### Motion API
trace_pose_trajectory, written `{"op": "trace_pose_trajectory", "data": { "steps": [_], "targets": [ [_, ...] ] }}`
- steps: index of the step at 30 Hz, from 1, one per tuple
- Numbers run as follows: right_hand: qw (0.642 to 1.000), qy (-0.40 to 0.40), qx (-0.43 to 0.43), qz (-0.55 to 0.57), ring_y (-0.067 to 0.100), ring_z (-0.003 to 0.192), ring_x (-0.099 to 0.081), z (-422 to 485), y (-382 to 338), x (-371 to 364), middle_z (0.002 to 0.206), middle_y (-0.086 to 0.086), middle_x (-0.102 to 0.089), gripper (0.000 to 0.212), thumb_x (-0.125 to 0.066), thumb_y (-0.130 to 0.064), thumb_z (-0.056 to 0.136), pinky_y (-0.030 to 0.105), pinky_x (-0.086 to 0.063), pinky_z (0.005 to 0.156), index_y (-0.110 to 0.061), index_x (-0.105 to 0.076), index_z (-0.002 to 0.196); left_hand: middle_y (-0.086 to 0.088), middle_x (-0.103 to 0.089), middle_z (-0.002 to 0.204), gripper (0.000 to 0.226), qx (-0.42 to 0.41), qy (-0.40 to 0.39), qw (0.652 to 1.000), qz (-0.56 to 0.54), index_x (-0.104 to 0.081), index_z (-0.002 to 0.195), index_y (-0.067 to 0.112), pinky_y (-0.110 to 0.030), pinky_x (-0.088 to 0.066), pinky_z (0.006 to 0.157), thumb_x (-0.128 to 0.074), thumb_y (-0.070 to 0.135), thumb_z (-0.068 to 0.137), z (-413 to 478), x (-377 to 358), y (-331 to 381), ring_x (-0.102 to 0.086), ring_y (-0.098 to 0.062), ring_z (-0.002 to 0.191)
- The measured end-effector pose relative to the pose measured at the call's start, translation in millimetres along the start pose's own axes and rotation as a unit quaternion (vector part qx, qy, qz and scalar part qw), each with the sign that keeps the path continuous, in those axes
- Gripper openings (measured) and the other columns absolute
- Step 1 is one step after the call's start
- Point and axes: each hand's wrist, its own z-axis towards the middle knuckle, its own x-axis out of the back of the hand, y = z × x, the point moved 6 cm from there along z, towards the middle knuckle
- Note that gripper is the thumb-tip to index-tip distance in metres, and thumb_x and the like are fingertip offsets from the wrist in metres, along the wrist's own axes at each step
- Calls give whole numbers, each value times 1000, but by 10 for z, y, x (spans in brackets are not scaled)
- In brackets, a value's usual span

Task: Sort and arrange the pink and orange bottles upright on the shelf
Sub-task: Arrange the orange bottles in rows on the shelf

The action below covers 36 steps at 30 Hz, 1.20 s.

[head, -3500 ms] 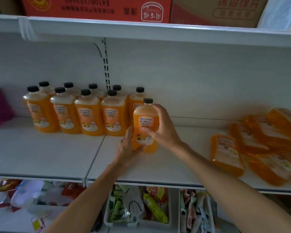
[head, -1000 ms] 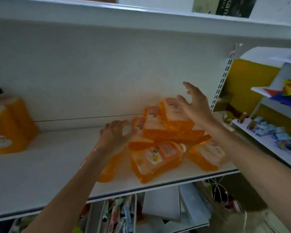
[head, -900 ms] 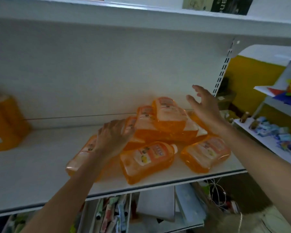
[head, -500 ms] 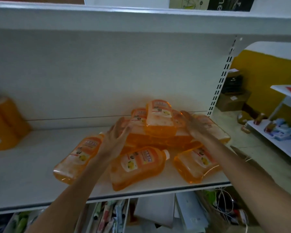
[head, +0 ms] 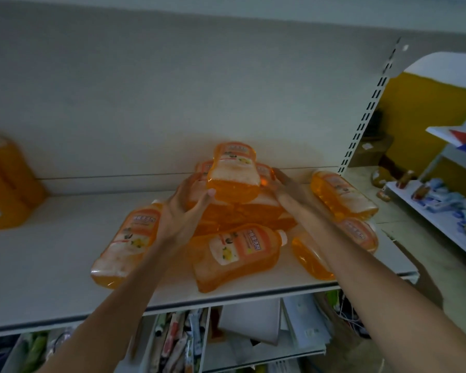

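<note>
Our left hand (head: 184,211) grips the lower left corner of the topmost clear orange plastic bottle (head: 236,170), thumb in front. It lies flat atop a heap of orange bottles (head: 240,251) on the white shelf (head: 51,251). Our right hand (head: 289,193) presses straight fingers against the heap's right side.

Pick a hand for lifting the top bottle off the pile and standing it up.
Left, probably. The left hand grips the lower corner of the top bottle, thumb in front, fingers behind. The right hand lies flat against the right side of the pile, lower down.
</note>
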Motion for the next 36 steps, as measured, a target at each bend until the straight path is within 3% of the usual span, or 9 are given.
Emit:
{"op": "trace_pose_trajectory", "data": {
  "steps": [2,6,10,12,15,18,21,25,36],
  "targets": [
    [1000,-3,7,-5,31,129,-43,0,-51,-103,146,7,-41,69,-43,-63,87,47,-36,107,-29,-29,146,-1,-58,123,74,-2,9,1000,4,-34,130,46,-24,-51,70,-35,82,65,-13,131,-44,-62,-17,94],
    [1000,-10,23,9,30,125,-48,10,-220,-348,141,6,-47,67,-47,-61,86,45,-39,104,-29,-33,143,-1,-61,117,60,-8,16,1000,6,-35,120,55,-46,-56,77,-37,83,67,-27,403,-148,-65,-20,93],
    [999,-11,10,-31,33,127,-45,24,-326,-594,142,7,-45,75,-46,-70,81,49,-37,104,-32,-29,144,5,-58,111,51,-1,45,999,-11,-40,121,44,-28,-55,62,-42,63,74,-66,633,-194,-62,-6,76],
    [999,-16,2,-37,36,128,-42,28,-353,-661,144,9,-43,76,-45,-71,81,51,-35,105,-32,-27,144,1,-55,121,60,9,57,998,-5,-40,126,40,-30,-54,67,-41,68,73,-76,715,-258,-62,-16,88],
    [998,-40,-3,-38,37,128,-41,75,-368,-696,143,12,-42,74,-42,-69,83,53,-35,105,-30,-28,144,-6,-44,138,74,2,93,995,40,-30,133,43,-50,-49,87,-41,80,70,-58,799,-277,-51,-32,115],
    [998,-66,4,-11,32,126,-45,105,-354,-659,143,7,-44,72,-39,-68,85,49,-37,104,-27,-30,143,-5,-36,144,70,-87,139,978,130,-31,140,24,-43,-32,99,-47,43,76,-83,801,64,-33,-26,130],
    [997,-79,9,-2,29,137,-33,88,-287,-553,153,5,-29,77,-38,-68,87,46,-30,110,-26,-19,149,-9,-38,144,65,-165,110,958,208,-46,132,17,-47,-29,105,-50,28,68,-94,659,387,-26,-30,135],
    [995,-50,60,-56,28,137,-32,103,-175,-287,152,7,-30,69,-44,-58,91,39,-33,105,-27,-22,149,-7,-49,135,50,-251,75,931,256,-62,115,17,-46,-27,106,-46,39,72,-108,357,687,-32,-30,134],
    [990,61,113,-53,18,117,-52,231,274,877,131,4,-54,53,-61,-36,88,24,-41,84,-24,-45,137,0,-47,139,48,-270,-11,932,243,-63,114,19,-34,-20,109,-43,40,76,-95,-715,1229,-31,-18,135]
  ]
}}
